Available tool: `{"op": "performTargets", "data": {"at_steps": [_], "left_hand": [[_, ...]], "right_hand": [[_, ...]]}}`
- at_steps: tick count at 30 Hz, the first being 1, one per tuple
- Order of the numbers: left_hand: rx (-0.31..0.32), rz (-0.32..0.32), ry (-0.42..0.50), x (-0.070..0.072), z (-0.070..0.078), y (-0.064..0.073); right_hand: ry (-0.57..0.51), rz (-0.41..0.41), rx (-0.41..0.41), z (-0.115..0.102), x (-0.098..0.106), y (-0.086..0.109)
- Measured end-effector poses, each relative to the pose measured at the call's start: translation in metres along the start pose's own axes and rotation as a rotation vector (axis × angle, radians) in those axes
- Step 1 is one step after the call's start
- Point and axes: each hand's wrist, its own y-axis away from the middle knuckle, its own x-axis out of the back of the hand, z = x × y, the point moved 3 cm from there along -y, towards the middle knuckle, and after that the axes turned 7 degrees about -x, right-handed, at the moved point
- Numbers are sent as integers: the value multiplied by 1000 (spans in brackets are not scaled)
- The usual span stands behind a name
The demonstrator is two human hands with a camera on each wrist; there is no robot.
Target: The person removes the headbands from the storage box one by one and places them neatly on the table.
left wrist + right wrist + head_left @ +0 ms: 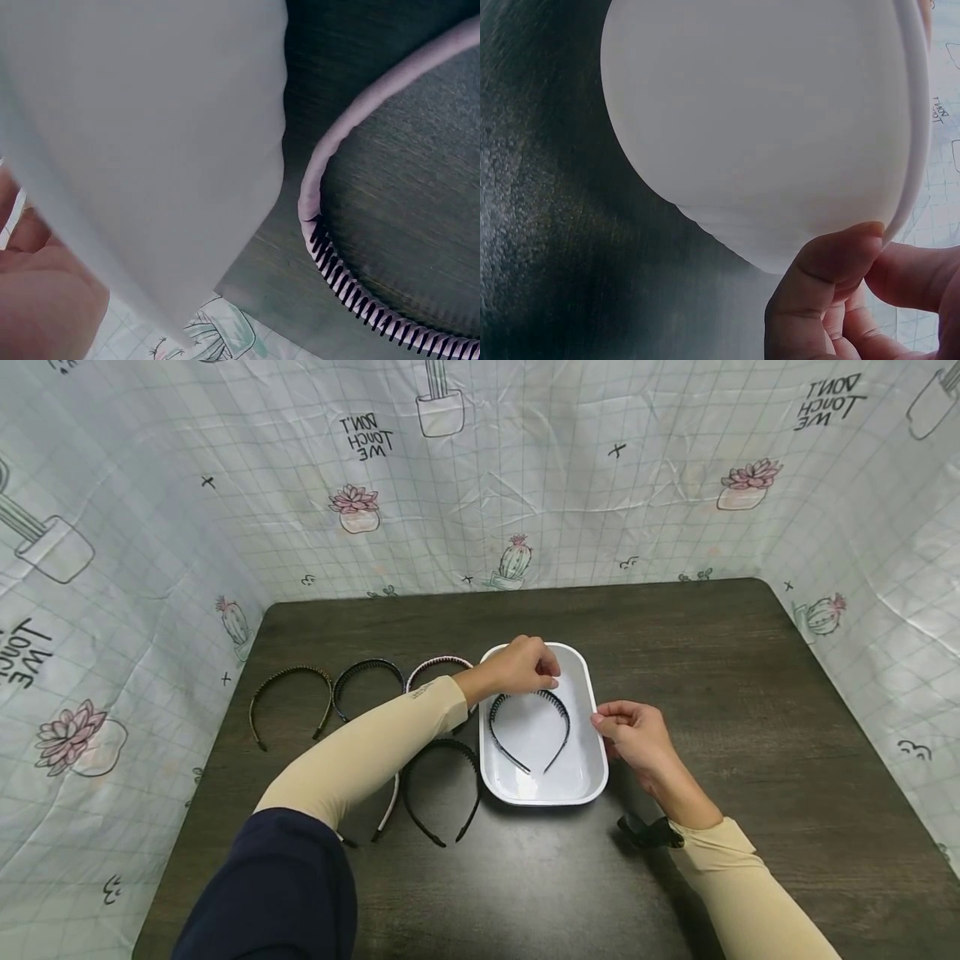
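A white tray stands near the middle of the table. Inside it lies a dark toothed headband, its two ends toward the near side. My left hand reaches over the tray's far left part, fingers bent, right by the headband's arch; whether they touch or pinch it is hidden. In the left wrist view, part of this hand shows beyond the tray's rim. My right hand pinches the tray's right rim between thumb and fingers, plainly seen in the right wrist view.
Left of the tray, several headbands lie on the dark table: a brownish one, a dark one, a pink one and a black one. My left arm partly covers a pale one. Patterned cloth surrounds the table.
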Motion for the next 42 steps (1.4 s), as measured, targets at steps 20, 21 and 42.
{"op": "performTargets", "data": {"at_steps": [20, 21, 42], "left_hand": [[-5, -56, -86, -13, -7, -14], [-8, -58, -95, -14, -8, -14], [-26, -120, -157, -22, -13, -13]], "right_hand": [[-15, -7, -2, 1, 0, -1], [-16, -8, -4, 1, 0, -1], [-8, 1, 1, -1, 0, 1]]}}
